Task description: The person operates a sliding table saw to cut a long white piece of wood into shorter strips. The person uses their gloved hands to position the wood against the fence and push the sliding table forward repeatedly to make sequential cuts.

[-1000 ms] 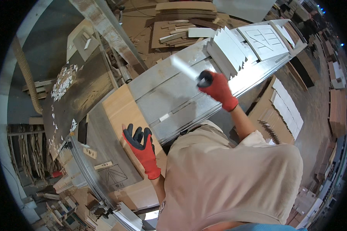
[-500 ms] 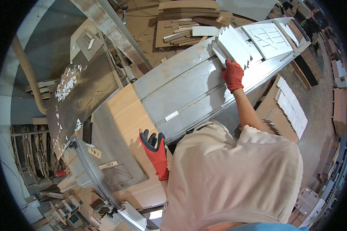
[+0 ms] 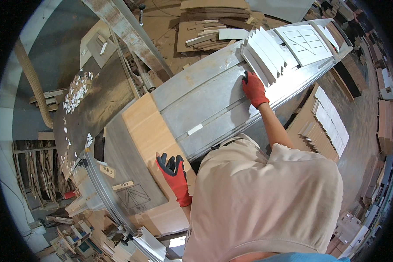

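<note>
My right hand [image 3: 254, 90], in a red glove with dark fingertips, is over the grey metal table [image 3: 205, 102], just short of a fanned stack of white boards [image 3: 263, 54]. Its fingers are loosely bent and partly turned away from view; nothing shows in them. Palm up, my left hand [image 3: 174, 178] in a matching glove hovers over a pale wooden panel [image 3: 145, 118] with its fingers apart. A small white strip [image 3: 195, 129] lies on the metal between the two hands.
Beyond the boards lies a white panel with drawn lines [image 3: 305, 43]. White offcuts [image 3: 77, 92] litter the dark surface at left. A metal beam [image 3: 129, 37] crosses overhead, and a curved metal rail [image 3: 105, 198] runs at lower left. Stacked boards [image 3: 321, 124] stand at right.
My right hand has come off the stack of white boards, moving left and toward me. My left hand has barely shifted.
</note>
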A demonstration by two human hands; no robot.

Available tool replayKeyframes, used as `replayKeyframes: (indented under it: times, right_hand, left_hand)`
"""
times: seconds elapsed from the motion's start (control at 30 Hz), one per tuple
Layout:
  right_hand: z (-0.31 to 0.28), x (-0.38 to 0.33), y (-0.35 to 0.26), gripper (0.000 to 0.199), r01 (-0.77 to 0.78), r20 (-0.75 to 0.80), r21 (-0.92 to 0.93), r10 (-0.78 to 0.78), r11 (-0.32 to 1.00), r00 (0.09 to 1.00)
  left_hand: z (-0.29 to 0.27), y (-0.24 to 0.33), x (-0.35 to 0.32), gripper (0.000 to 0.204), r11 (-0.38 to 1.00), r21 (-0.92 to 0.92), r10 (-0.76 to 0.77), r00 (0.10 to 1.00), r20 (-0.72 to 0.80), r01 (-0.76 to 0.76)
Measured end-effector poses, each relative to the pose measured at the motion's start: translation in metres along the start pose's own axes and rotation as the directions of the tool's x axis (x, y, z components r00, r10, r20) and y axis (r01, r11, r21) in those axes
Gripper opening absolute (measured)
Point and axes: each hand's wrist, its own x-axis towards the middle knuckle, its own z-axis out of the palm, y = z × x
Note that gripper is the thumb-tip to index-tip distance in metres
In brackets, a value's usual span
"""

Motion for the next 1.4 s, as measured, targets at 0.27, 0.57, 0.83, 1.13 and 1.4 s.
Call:
replayKeyframes:
  times: [0.27,0.57,0.83,1.13,1.4]
  right_hand:
    - [0.030,0.038,-0.008,0.035,-0.043,0.021,0.041,0.042,0.998,0.999]
    - [0.072,0.029,-0.025,0.034,0.241,0.089,0.519,-0.332,0.820,0.939]
    - [0.038,-0.153,-0.279,0.030,0.074,0.456,0.882,-0.882,0.466,0.122]
    - [-0.004,-0.412,-0.510,0.045,0.000,-0.335,0.887,-0.642,-0.462,-0.690]
    - [0.033,-0.598,-0.594,0.061,0.177,-0.291,0.650,-0.457,-0.739,-0.840]
  left_hand:
    - [-0.008,-0.022,0.005,0.081,0.996,-0.081,0.018,0.998,-0.062,-0.023]
    - [-0.025,-0.018,-0.018,0.082,0.968,0.107,0.248,0.937,-0.245,-0.229]
    - [-0.037,-0.100,-0.102,0.069,0.990,-0.113,-0.015,0.741,-0.671,-0.083]
    - [-0.044,-0.134,-0.167,0.067,0.992,-0.126,-0.119,0.440,-0.890,0.015]
    - [-0.045,-0.136,-0.169,0.068,0.977,0.141,0.056,0.440,-0.896,0.163]
